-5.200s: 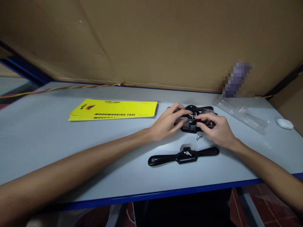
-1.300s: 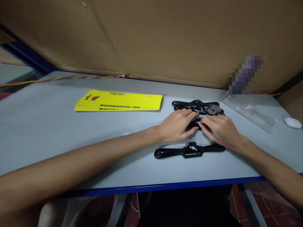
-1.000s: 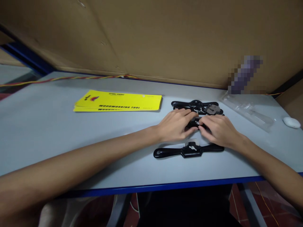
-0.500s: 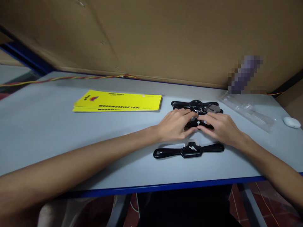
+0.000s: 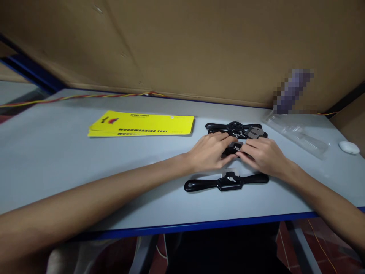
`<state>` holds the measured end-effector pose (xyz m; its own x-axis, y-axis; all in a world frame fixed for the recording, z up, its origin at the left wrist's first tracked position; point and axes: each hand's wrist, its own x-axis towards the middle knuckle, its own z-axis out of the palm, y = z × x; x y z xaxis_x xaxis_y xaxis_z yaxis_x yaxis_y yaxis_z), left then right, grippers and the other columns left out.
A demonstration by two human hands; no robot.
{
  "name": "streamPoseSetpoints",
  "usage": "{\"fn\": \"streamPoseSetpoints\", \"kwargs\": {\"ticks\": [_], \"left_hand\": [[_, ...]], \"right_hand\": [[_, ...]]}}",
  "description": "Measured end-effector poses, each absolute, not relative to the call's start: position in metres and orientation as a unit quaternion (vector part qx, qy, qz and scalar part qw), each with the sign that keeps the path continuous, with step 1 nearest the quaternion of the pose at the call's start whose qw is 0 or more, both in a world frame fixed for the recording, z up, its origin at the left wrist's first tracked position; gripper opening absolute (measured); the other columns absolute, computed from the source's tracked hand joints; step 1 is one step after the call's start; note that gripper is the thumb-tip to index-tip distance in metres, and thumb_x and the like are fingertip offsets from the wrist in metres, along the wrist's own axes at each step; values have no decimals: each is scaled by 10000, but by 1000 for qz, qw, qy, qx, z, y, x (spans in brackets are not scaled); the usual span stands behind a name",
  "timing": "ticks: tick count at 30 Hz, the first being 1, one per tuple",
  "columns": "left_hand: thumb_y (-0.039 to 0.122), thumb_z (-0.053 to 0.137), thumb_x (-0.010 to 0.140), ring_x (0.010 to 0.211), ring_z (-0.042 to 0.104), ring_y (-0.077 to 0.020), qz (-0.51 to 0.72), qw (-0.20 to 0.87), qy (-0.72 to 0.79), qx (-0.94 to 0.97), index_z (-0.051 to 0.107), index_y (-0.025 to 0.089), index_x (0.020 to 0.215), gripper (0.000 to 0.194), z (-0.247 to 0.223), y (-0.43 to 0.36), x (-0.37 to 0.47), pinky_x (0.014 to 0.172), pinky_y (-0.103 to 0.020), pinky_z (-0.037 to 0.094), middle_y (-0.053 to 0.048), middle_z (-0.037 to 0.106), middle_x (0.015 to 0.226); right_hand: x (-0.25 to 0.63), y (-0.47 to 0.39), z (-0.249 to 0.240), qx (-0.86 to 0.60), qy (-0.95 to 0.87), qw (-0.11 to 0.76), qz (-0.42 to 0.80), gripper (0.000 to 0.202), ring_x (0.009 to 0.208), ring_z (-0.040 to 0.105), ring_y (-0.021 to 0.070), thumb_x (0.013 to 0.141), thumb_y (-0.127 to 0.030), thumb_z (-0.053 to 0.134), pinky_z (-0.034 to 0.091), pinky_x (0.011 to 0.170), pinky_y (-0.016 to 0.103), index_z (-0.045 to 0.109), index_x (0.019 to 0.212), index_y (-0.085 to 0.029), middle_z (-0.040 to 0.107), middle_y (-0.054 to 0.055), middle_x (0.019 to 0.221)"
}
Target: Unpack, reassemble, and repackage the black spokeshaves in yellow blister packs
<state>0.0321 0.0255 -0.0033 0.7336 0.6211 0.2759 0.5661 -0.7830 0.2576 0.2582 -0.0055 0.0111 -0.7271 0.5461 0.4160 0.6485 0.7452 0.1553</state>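
My left hand (image 5: 212,150) grips the left side of a black spokeshave (image 5: 234,149), its fingers at the tool's middle. On the other side my right hand (image 5: 264,154) has its fingers and thumb closed on the same tool, near the small silver screws. The handles are largely hidden under both hands. Nearer the front edge lies another black spokeshave (image 5: 230,182) with a silver blade and a screw. Behind the hands are more black spokeshaves (image 5: 235,125), close together, with loose grey metal blades (image 5: 254,132) on their right part.
Yellow printed cards (image 5: 145,123) lie stacked at the left centre of the grey table (image 5: 128,205). Clear plastic packaging (image 5: 299,135) is at the back right, beside a white case (image 5: 349,147). A twisted cable (image 5: 85,96) runs along the back edge.
My right hand's fingers have shifted slightly on the spokeshave, showing more of its middle. My left hand looks nearly unchanged. The view has moved very slightly.
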Motion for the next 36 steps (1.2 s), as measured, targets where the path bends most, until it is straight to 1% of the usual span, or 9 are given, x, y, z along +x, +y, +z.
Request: {"fn": "streamPoseSetpoints", "kwargs": {"ticks": [5, 7, 13, 17, 23, 28, 31, 34, 36], "left_hand": [[383, 540, 958, 973, 671, -286, 172, 87, 322, 927, 648, 136, 1269, 411, -3, 25, 33, 837, -421, 564, -121, 710, 1018], [386, 551, 962, 990, 668, -291, 174, 96, 324, 925, 645, 129, 1279, 419, -3, 25, 33, 848, -430, 566, -125, 706, 1030], [428, 553, 985, 993, 655, -290, 181, 109, 318, 924, 632, 116, 1306, 455, -5, 26, 32, 863, -442, 563, -127, 699, 1042], [399, 554, 987, 1003, 646, -291, 188, 112, 309, 926, 624, 105, 1318, 448, -7, 26, 32, 871, -445, 563, -134, 688, 1047], [372, 574, 987, 1016, 627, -293, 200, 110, 297, 927, 625, 75, 1305, 439, -9, 26, 32, 903, -462, 563, -153, 653, 1090], [382, 592, 993, 1008, 613, -287, 208, 104, 292, 928, 629, 93, 1306, 427, -11, 27, 32, 921, -475, 557, -149, 632, 1114], [372, 598, 997, 1031, 613, -289, 209, 108, 292, 927, 614, 94, 1328, 433, -11, 27, 32, 930, -472, 554, -152, 627, 1135], [371, 587, 1007, 1041, 619, -290, 202, 109, 292, 928, 606, 96, 1329, 424, -10, 26, 32, 925, -469, 557, -153, 629, 1141], [362, 578, 1012, 1040, 623, -288, 200, 107, 292, 929, 599, 97, 1333, 417, -10, 25, 32, 921, -471, 558, -154, 632, 1143]], "right_hand": [[258, -8, 12, -293, -936, 170, -94, 295, 650, 604, 152, 1045, -254, 479, 417, 650, 309, 758, 1097, -174, 751, 37, 847], [259, -8, 12, -302, -931, 178, -100, 304, 651, 606, 157, 1030, -228, 476, 407, 640, 312, 753, 1139, -169, 745, 40, 830], [266, -7, 16, -345, -912, 188, -116, 282, 613, 556, 159, 994, -230, 488, 359, 593, 320, 752, 931, -157, 684, 42, 734], [266, -8, 17, -297, -939, 159, -74, 271, 627, 550, 151, 991, -211, 494, 387, 629, 308, 759, 953, -164, 706, 41, 799], [265, -7, 15, -303, -933, 175, -87, 323, 615, 551, 151, 1000, -198, 488, 374, 627, 307, 750, 1185, -166, 722, 34, 822], [267, -7, 14, -342, -919, 170, -97, 316, 630, 566, 156, 989, -199, 471, 344, 603, 310, 752, 1130, -163, 697, 28, 752], [267, -7, 13, -360, -913, 168, -97, 291, 628, 564, 161, 976, -200, 473, 337, 594, 318, 751, 1046, -150, 690, 37, 750], [267, -7, 13, -347, -920, 165, -82, 260, 631, 561, 159, 964, -202, 492, 349, 602, 316, 746, 959, -149, 691, 43, 759], [266, -8, 13, -324, -930, 161, -60, 266, 637, 558, 154, 977, -213, 491, 368, 621, 310, 751, 974, -154, 704, 45, 790]]}}
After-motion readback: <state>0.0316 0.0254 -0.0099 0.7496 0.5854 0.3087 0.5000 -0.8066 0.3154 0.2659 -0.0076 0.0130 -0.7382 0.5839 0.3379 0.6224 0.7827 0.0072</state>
